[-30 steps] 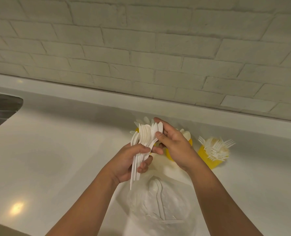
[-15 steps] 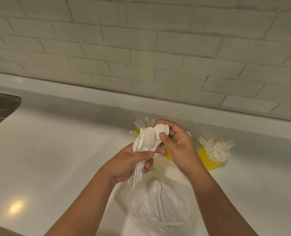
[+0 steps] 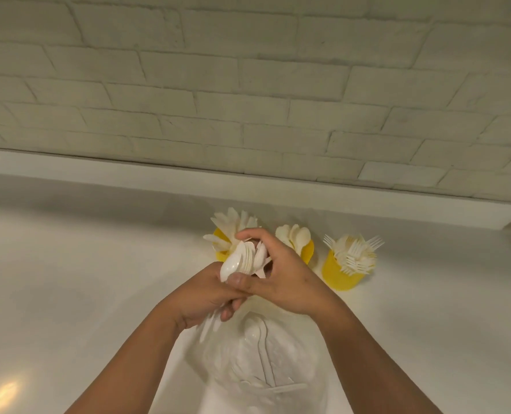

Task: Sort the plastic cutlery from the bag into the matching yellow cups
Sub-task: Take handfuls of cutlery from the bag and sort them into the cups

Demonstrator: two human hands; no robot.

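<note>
Bundle of white plastic spoons [image 3: 242, 261] gripped at the handles by left hand [image 3: 202, 297]; bowls clasped by curled right hand [image 3: 287, 279]. Clear bag [image 3: 257, 369] seen at 6 o'clock of hands. Knife cup [image 3: 219, 246] at 12, spoon cup [image 3: 307, 251] at 1, fork cup [image 3: 339, 274] at 2 o'clock.

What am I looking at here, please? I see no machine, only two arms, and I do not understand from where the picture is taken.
There is no machine: a person works with bare hands, and one camera worn on the head looks forward and down, so the arms enter from below. The left hand grips a bundle of white plastic spoons by the handles; the right hand curls round their bowls. On the white counter stand three yellow cups: the left cup holds what look like knives, the middle cup spoons, the right cup forks. Nearest the camera lies a clear bag with more cutlery inside.
</note>
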